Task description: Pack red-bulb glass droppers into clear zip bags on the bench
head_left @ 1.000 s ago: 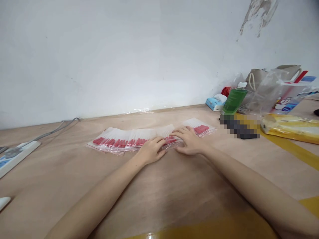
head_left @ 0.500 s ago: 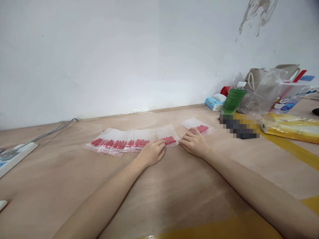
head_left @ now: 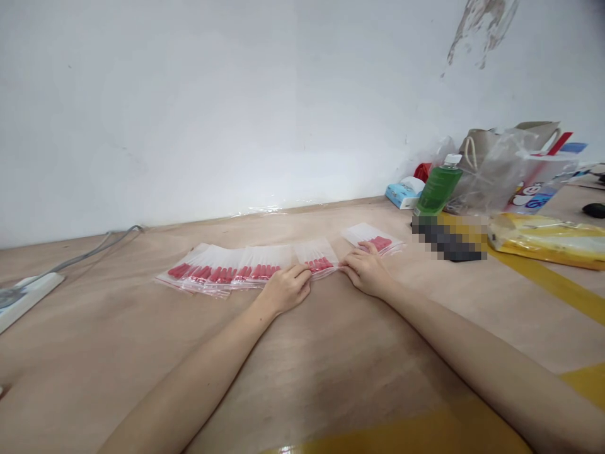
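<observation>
A clear zip bag [head_left: 316,251] with several small red sticks inside lies flat on the table. My left hand [head_left: 288,287] pinches its near left corner, fingers closed. At the near right corner of the same bag, the fingertips of my right hand [head_left: 370,273] are closed on its edge. To the left, similar zip bags [head_left: 222,257] of red sticks overlap in a row that reaches my left hand. Just beyond my right hand lies another zip bag [head_left: 355,234] with red pieces, partly covered by the fingers.
A green bottle [head_left: 438,189], a blue tissue pack [head_left: 401,194] and bags [head_left: 491,157] stand at the right by the wall. A blurred dark object [head_left: 449,239] and a yellow packet [head_left: 543,243] lie nearer. A power strip [head_left: 35,296] with a cable sits at the left.
The bag's near edge between my hands now looks lifted and creased. Both hands keep nearly the same place, and the whole view has shifted slightly.
</observation>
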The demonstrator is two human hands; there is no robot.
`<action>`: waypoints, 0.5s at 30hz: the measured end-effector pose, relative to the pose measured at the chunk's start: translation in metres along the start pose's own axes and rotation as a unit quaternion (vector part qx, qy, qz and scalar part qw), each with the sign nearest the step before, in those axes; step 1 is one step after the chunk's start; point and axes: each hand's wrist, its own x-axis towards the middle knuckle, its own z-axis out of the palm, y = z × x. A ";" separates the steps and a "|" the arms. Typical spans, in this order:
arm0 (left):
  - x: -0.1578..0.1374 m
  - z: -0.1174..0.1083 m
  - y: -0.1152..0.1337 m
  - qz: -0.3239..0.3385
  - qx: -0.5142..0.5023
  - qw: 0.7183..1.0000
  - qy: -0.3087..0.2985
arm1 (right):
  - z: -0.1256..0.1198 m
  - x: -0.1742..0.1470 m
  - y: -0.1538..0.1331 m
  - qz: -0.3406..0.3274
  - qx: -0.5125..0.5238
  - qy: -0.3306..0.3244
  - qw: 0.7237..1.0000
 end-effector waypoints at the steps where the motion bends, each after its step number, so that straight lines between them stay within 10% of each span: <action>1: -0.001 0.001 -0.001 0.010 0.011 1.000 0.016 | 0.000 0.000 0.001 0.003 0.008 -0.003 1.000; 15: -0.006 0.002 -0.009 0.064 0.056 0.994 0.063 | -0.004 -0.003 0.005 -0.092 -0.091 0.048 0.990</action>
